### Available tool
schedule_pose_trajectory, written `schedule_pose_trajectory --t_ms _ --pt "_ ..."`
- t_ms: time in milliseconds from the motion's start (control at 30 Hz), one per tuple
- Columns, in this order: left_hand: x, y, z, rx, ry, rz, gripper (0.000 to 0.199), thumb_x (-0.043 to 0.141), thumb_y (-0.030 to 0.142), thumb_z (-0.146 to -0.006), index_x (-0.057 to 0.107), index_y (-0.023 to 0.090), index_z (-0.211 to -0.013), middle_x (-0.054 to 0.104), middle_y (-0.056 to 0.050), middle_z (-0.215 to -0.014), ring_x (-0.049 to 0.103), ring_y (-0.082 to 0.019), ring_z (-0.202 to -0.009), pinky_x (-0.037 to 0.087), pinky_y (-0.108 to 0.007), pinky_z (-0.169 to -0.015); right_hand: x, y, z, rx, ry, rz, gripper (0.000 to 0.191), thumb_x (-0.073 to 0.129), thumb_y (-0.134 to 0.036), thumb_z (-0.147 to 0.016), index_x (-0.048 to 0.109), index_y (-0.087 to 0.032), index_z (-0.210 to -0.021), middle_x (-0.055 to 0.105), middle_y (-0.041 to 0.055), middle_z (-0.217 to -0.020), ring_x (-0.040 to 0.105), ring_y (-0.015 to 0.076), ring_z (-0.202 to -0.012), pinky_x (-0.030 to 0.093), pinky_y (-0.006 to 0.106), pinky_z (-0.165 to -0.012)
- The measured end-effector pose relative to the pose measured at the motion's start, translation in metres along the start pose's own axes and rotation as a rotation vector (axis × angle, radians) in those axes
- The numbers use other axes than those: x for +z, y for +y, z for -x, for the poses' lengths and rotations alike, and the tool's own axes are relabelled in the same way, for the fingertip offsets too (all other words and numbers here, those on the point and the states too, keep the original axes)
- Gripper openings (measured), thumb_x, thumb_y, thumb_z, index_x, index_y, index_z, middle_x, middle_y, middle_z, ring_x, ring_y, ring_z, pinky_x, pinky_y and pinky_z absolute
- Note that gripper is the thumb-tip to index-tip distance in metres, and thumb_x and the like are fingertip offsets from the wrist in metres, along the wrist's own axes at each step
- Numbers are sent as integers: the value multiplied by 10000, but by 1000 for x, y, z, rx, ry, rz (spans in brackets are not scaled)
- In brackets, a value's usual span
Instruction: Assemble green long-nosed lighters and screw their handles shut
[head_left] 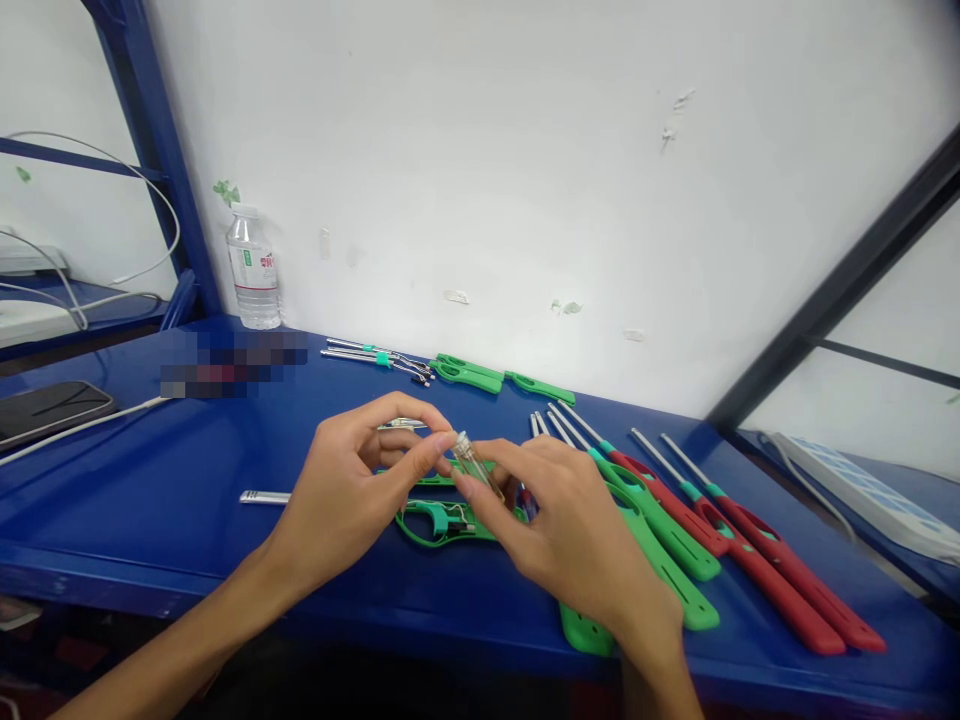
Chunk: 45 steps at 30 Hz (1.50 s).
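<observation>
Between both hands, above the blue table, is a small clear lighter gas tank (471,462), tilted, with a valve at its top end. My left hand (352,480) pinches the valve end between thumb and forefinger. Around the tank's body close the thumb and fingers of my right hand (562,500). Below them lies an opened green lighter casing (420,535) with a teal trigger (435,516) and thin wires inside. Its metal tube (262,497) sticks out to the left, partly covered by my left hand.
Several red (795,560) and green long-nosed lighters (667,560) lie on the right of the blue table (187,460). Metal tubes with wires (360,355) and green casing halves (469,375) lie at the back. A water bottle (255,270) and phone (52,412) are at left.
</observation>
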<state>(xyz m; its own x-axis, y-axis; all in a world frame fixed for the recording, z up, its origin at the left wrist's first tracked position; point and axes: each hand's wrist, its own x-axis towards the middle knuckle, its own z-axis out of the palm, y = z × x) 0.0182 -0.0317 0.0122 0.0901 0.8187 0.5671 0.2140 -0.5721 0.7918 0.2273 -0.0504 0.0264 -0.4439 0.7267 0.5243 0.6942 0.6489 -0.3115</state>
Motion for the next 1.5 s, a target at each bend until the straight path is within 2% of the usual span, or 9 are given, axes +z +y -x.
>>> schedule_pose_trajectory --t_ms 100,167,300,400,533,833,1000,1133,1500 --pt "-3 -1 -1 -3 -9 62 191 789 376 -990 760 200 -923 788 -3 -838 612 -79 -509 455 -189 -426 0 1 1 -12 23 1 180 673 -342 -1125 826 -263 -1071 724 -37 -738 615 189 -689 391 341 -718" --pt "-5 -2 -2 43 -8 -5 182 780 357 -1008 763 199 -918 782 -9 -898 678 -94 -602 507 -190 -491 1 2 1 -9 19 7 167 683 -330 -1119 824 -259 -1062 728 -35 -746 621 191 -695 387 340 -715" --pt "-9 -3 -1 242 -29 -230 141 701 247 -1061 764 194 -947 777 -26 -942 731 -128 -782 561 -206 -626 1 2 0 -5 10 17 159 688 -328 -1115 818 -260 -1055 726 -31 -743 624 196 -698 388 339 -718" --pt "-10 -6 0 410 -34 -360 143 647 161 -1075 756 188 -988 781 -40 -982 714 -133 -797 541 -225 -642 1 1 -1 -11 13 23 169 682 -336 -1117 812 -263 -1038 731 -28 -739 630 197 -695 398 338 -718" --pt "-11 -12 1 515 -49 -481 161 595 116 -1089 731 199 -1068 767 -46 -1045 703 -137 -816 534 -244 -697 2 1 -1 -10 10 42 202 660 -332 -1118 801 -264 -991 726 -23 -720 636 197 -683 417 340 -709" --pt "-14 -21 3 509 -127 -512 170 538 124 -1116 680 215 -1095 720 -20 -1022 681 -152 -840 515 -281 -771 1 2 0 -19 -1 27 223 685 -315 -1108 771 -253 -912 730 -25 -746 638 193 -695 414 346 -721" --pt "-13 -21 1 498 -172 -553 194 474 131 -1133 614 223 -1035 675 -5 -959 633 -152 -790 479 -284 -713 -1 1 0 -22 -31 23 212 691 -311 -1098 748 -249 -903 689 -32 -720 605 191 -685 386 344 -713" --pt "-10 -20 2 504 -153 -597 217 437 118 -1127 575 223 -997 618 23 -868 576 -146 -705 432 -285 -648 -2 2 1 -25 -60 9 237 687 -299 -1094 709 -245 -865 645 -43 -691 570 179 -669 365 334 -713" --pt "-4 -16 7 492 -80 -580 256 480 120 -1086 586 219 -875 614 56 -733 533 -128 -585 395 -279 -585 -5 5 0 -35 -182 -18 312 653 -270 -1109 558 -235 -814 583 -68 -698 460 150 -662 310 323 -744"
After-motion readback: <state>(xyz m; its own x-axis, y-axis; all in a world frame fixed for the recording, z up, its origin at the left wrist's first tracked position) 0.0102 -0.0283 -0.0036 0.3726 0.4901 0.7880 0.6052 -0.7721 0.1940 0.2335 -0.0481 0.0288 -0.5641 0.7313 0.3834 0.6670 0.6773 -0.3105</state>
